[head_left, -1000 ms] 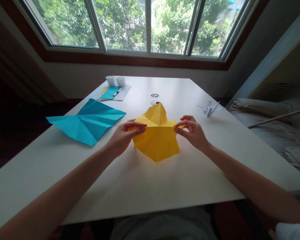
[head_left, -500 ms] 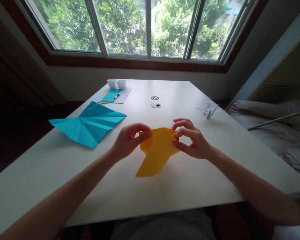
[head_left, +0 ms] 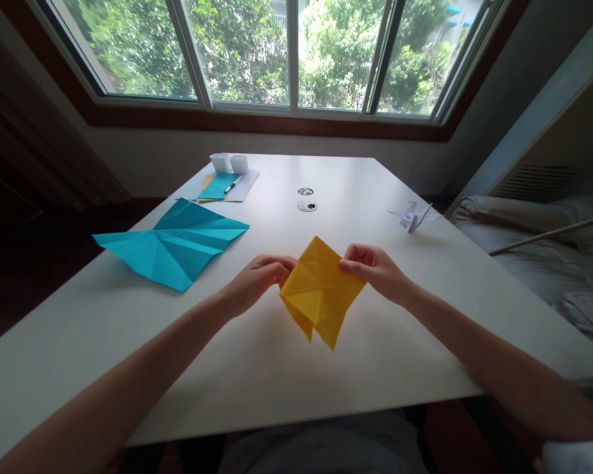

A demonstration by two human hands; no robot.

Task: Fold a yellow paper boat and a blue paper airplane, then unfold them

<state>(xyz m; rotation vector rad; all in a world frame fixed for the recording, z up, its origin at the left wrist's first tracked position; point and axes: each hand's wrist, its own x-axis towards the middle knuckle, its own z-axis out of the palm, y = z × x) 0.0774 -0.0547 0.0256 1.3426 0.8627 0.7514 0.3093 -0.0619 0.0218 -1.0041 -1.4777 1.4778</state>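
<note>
No readable text anywhere (the far papers seem too small).

Both hands pinching a folded yellow paper square (head_left: 321, 289) held diamond-wise over the white table (head_left: 277, 368): left hand (head_left: 257, 280) on its left corner, right hand (head_left: 375, 270) on its right corner. Creased blue paper sheet (head_left: 175, 243) lies well left of the grip. Small white paper crane (head_left: 414, 216) sits beyond it, to the right.
</note>
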